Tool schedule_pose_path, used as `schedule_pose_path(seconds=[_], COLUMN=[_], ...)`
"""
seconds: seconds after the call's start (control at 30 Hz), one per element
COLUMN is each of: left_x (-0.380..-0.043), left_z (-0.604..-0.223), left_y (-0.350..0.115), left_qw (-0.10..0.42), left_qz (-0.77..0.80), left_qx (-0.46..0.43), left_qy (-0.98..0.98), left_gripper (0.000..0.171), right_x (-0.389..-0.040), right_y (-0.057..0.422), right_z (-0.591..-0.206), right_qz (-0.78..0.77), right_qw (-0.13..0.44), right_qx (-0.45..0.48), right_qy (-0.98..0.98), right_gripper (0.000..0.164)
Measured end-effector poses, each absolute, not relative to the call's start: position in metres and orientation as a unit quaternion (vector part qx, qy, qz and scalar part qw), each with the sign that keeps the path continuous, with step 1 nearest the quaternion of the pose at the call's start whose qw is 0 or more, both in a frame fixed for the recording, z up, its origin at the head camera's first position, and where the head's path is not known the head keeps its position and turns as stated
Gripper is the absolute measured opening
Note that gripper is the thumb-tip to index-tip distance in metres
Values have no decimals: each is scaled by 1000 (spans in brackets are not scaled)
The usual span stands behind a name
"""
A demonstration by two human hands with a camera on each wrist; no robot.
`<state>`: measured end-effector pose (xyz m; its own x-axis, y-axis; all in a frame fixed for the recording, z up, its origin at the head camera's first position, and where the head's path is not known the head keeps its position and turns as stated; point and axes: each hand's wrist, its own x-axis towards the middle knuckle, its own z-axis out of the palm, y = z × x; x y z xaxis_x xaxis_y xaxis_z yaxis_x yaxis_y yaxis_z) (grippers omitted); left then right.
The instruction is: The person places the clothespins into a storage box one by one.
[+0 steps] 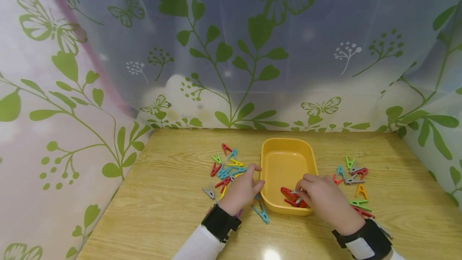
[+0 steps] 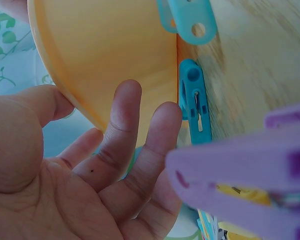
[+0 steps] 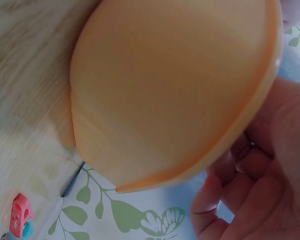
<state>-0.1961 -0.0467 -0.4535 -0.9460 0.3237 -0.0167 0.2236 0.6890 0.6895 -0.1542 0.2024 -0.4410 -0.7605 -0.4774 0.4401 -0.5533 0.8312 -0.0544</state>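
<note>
A yellow plastic basin [image 1: 288, 147] stands on the wooden table with several red clothespins [image 1: 288, 192] in its near end. Above them, the right hand [image 1: 323, 196] reaches over the basin's right rim and pinches a light blue clothespin [image 1: 298, 200] at its fingertips. In the right wrist view the basin wall hides what those fingers hold. At the left rim, the left hand [image 1: 242, 189] rests beside the basin with its fingers loosely extended, the thumb near the edge. Blue clothespins [image 2: 194, 95] and a blurred purple clothespin [image 2: 230, 165] lie near it.
Mixed-colour clothespins [image 1: 223, 171] are scattered left of the basin, some under the left hand. Another loose group [image 1: 355, 174] lies to the right, partly beside the right forearm. A patterned curtain [image 1: 231, 71] borders the table [image 1: 173, 171] at the back and sides.
</note>
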Motion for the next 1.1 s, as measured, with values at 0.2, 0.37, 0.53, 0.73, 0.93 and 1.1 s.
schedule_pose_path(seconds=[0.2,0.37,0.53,0.73,0.93,1.1], left_x=[-195,-195,-195,-194,-194,-194], left_z=[-453,-453,-453,-453,-452,-452], left_y=[-46,-46,-46,-46,-46,-46], left_qw=[65,61,64,66,63,62], left_qz=[363,360,364,365,360,361], left_qx=[152,156,154,151,152,152], left_qy=[917,918,916,916,919,918], left_gripper=[37,37,38,38,38,38], right_x=[-154,-153,-153,-154,-155,-155], right_y=[201,200,199,199,199,201], right_z=[-444,-446,-444,-444,-445,-444], right_qz=[74,70,76,81,81,86], right_qw=[192,163,144,134,137,145], right_qx=[271,256,255,256,256,268], right_qy=[-940,-950,-953,-954,-954,-949], right_gripper=[19,18,16,15,16,15])
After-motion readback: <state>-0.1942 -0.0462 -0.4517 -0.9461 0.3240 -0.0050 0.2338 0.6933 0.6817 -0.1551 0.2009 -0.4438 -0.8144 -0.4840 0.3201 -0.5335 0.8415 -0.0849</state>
